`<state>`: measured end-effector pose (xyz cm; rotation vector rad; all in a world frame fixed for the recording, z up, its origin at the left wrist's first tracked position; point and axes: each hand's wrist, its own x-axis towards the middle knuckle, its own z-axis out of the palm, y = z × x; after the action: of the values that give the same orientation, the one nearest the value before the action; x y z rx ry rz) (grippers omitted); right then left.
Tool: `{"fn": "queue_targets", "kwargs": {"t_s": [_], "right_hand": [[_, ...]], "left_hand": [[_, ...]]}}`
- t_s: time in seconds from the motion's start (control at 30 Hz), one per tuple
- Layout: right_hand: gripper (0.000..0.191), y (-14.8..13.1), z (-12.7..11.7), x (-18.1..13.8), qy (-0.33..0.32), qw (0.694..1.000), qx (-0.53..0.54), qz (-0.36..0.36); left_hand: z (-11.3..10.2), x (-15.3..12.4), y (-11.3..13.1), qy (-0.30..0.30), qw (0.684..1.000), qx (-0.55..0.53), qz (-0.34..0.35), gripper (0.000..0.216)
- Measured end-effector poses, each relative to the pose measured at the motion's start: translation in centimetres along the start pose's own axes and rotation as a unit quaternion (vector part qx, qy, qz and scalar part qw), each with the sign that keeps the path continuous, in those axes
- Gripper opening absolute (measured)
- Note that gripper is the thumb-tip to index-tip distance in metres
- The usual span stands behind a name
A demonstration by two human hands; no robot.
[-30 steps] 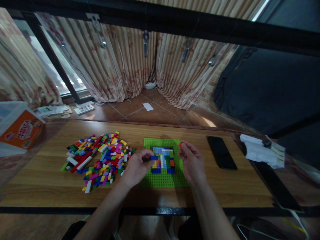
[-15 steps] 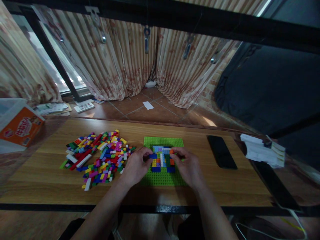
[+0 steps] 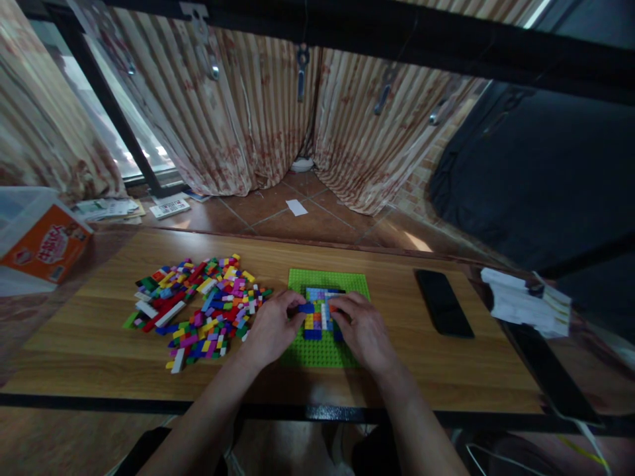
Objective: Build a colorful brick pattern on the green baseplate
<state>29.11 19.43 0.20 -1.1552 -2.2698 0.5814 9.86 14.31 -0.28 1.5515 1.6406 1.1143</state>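
My left hand (image 3: 272,328) pinches a blue brick (image 3: 306,308) between thumb and fingertips, over the left side of a block build. The colourful build (image 3: 325,316) sits on a green studded baseplate (image 3: 317,357), with blue, white, yellow and orange bricks showing. Bent over the build's right side is my right hand (image 3: 364,328), its fingers closed; a bit of an orange brick (image 3: 333,307) shows at the fingertips. This hand hides much of the build's right part.
A loose pile of mixed bricks (image 3: 198,311) spreads over the wooden table (image 3: 114,370) to the left. At the right lie a black phone (image 3: 443,303), some white papers (image 3: 523,301) and another dark device (image 3: 550,373). Beyond the left end stands a clear box with an orange label (image 3: 47,244).
My right hand has shifted left over the build, covering more of it and of the orange brick. The left hand keeps its blue brick. The whole view has shifted slightly.
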Motion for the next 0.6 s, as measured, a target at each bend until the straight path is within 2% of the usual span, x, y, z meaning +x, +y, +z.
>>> {"fn": "queue_targets", "kwargs": {"t_s": [0.2,0.33,0.43,0.6], "right_hand": [[0.023,0.1,-0.2,-0.1,0.038,0.996,0.054,0.059],[0.025,0.4,-0.3,0.1,0.11,0.986,0.074,0.104],[0.04,0.8,0.5,0.4,0.144,0.98,0.042,0.131],[0.05,1.1,2.4,0.7,0.124,0.983,-0.051,0.128]], "left_hand": [[0.1,-0.1,-0.4,0.002,1.0,0.005,0.005,0.011],[0.0,-0.1,0.0,-0.002,1.0,-0.006,-0.006,0.011],[-0.2,-0.1,0.3,-0.005,1.0,0.01,-0.01,0.013],[-0.3,-0.1,0.2,-0.007,0.999,0.041,-0.001,0.015]]}}
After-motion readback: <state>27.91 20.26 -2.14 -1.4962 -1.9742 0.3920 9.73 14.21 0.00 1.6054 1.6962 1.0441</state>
